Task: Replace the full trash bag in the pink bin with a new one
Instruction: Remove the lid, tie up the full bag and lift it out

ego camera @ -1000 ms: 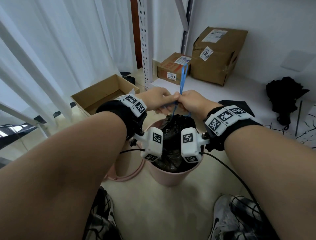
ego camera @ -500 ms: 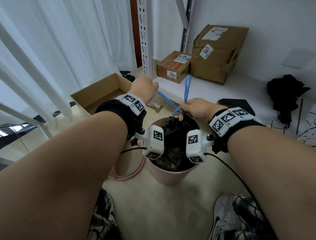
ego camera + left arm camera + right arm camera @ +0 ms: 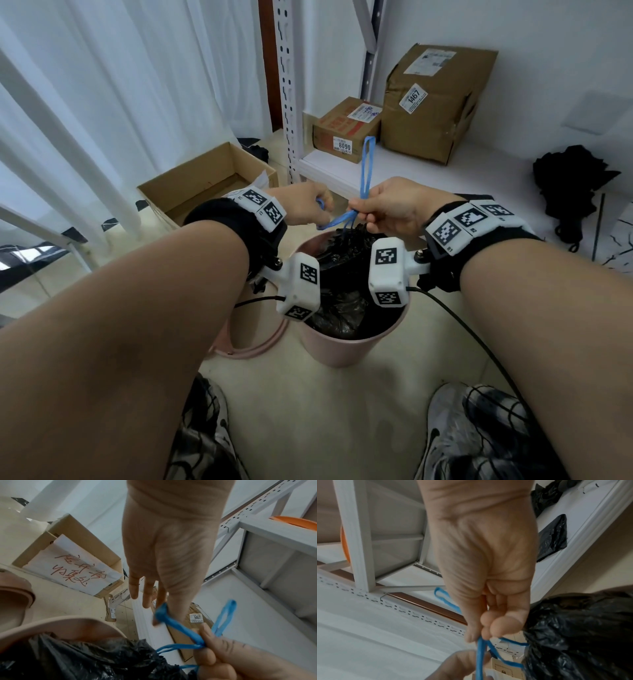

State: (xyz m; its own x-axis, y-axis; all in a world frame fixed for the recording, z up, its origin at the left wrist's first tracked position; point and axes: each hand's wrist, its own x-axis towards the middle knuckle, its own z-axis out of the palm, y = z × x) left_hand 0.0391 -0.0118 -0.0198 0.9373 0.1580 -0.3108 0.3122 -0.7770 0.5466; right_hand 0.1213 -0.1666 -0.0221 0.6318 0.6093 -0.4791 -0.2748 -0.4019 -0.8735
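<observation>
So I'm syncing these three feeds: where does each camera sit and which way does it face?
Head: on the person's head, looking down at the pink bin; both forearms and shoes show.
Left wrist: along the left hand, which pinches the blue drawstring.
Right wrist: along the right hand, which grips the drawstring; left fingertips show.
Shared by all three: the drawstring and the black trash bag.

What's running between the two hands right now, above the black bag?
A taut stretch of the blue drawstring spans from the left hand to the right hand, nothing else; the left wrist view shows it best, above the black bag.
</observation>
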